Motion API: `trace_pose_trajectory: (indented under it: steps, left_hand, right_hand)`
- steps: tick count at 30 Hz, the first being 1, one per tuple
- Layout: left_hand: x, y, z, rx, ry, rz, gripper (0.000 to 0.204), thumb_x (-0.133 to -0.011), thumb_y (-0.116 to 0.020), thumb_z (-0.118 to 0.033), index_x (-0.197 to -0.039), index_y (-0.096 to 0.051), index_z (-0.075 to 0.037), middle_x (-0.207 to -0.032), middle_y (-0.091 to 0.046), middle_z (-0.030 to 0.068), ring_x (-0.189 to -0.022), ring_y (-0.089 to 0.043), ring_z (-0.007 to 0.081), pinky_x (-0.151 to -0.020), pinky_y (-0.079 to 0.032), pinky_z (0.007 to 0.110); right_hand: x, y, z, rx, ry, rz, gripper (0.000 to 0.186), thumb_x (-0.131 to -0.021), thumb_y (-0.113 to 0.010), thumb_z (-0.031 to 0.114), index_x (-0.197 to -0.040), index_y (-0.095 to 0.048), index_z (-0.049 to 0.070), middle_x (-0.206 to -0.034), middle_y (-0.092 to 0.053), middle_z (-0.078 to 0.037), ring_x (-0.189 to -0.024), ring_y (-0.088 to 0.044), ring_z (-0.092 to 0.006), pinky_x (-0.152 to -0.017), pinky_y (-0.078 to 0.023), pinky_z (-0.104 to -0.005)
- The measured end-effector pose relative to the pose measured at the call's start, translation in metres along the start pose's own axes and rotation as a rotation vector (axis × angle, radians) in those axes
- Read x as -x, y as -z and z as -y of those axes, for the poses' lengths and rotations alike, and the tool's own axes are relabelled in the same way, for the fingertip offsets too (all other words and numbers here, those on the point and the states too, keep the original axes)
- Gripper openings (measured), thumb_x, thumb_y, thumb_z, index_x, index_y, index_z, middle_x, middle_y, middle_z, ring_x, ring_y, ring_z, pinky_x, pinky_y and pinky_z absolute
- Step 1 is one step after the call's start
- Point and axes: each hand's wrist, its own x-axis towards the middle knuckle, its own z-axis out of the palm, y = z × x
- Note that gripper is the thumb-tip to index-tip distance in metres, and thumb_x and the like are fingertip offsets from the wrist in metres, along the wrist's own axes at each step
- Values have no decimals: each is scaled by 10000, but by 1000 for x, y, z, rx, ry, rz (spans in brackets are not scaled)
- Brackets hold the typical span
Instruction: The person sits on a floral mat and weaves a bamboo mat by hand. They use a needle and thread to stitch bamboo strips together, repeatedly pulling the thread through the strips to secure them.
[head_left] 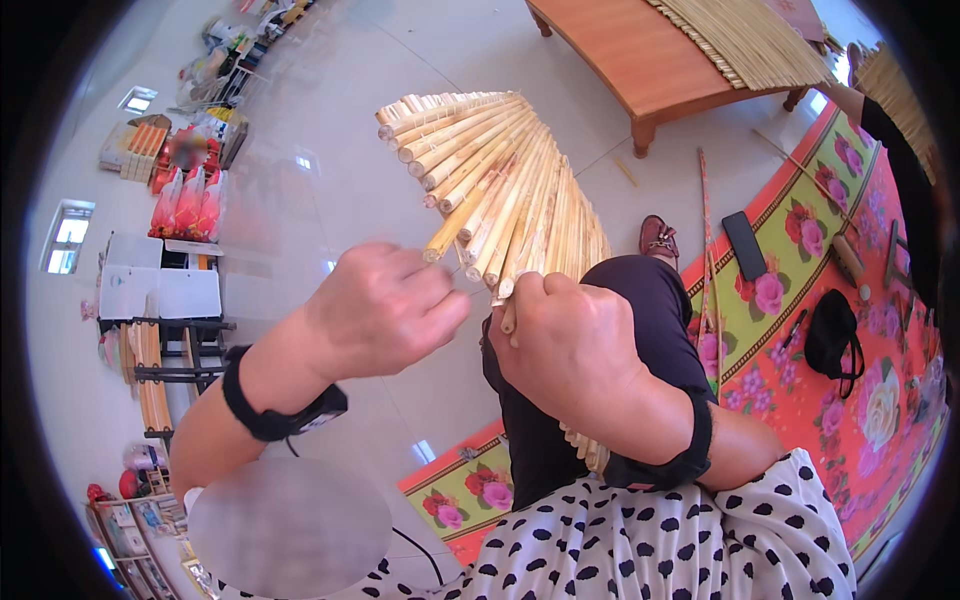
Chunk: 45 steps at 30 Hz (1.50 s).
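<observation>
A mat of pale yellow stalks (500, 170), bound side by side with thin thread, fans out over my lap, its cut round ends facing me. My right hand (570, 345) is closed round the stalks at the mat's near edge, thumb and fingers pressed together. Just left of it, my left hand (385, 310) is curled in a loose fist beside the stalk ends, slightly blurred. A fine thread seems to run near its fingertips, but what they pinch is hidden. Lower stalks of the mat pass under my right wrist.
An orange wooden table (640, 60) bears another stalk mat (745, 45). On the flowered red mat (770, 370) to the right lie a phone (743, 246), a black cap-like item (834, 335), a wooden-handled tool (847, 260) and long thin sticks. Bags and boxes line the left wall.
</observation>
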Motion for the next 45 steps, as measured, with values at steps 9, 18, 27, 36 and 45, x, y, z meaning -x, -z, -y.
trace_pose_trajectory:
  steps: [9, 18, 27, 36, 45]
  left_hand:
    - [44, 10, -13, 50, 347, -104, 170, -690, -771, -47, -764, -622, -79, -751, -566, 28, -655, -578, 203, -565, -466, 331]
    - [49, -40, -47, 378, 695, -283, 263, -758, -739, 81, -996, -675, -9, -1004, -691, 122, -822, -679, 235, -745, -546, 310]
    - [-16, -57, -96, 1228, 1097, -706, 448, -935, -574, 46, -1367, -458, 36, -1038, -703, 137, -798, -701, 141, -732, -547, 275]
    - [19, -51, -75, 1007, 1043, -673, 76, -988, -578, -29, -957, -636, 9, -890, -681, 57, -741, -619, 113, -670, -488, 276]
    - [6, -56, -63, 2118, 578, -1371, 233, -1078, -450, -283, -886, -458, -152, -734, -406, -41, -626, -381, 141, -1022, -454, 483]
  right_hand:
    - [-1, -1, -3, -106, -33, -51, 262, -801, -751, 201, -725, -570, 27, -631, -595, -126, -533, -628, -309, -500, -516, -387]
    - [4, 5, -7, -159, -103, 1, 318, -746, -794, 250, -763, -578, 17, -683, -622, -145, -570, -657, -328, -517, -533, -406]
    - [7, 13, -5, -119, -69, 70, 270, -753, -789, 207, -832, -621, 11, -696, -629, -145, -599, -649, -339, -544, -512, -412]
    - [10, 10, -10, -182, -29, 75, 289, -744, -775, 216, -823, -585, 13, -716, -606, -144, -629, -643, -334, -559, -522, -411]
    - [13, 6, -5, -240, -100, 48, 318, -684, -772, 172, -885, -572, 27, -744, -588, -97, -684, -658, -286, -556, -522, -388]
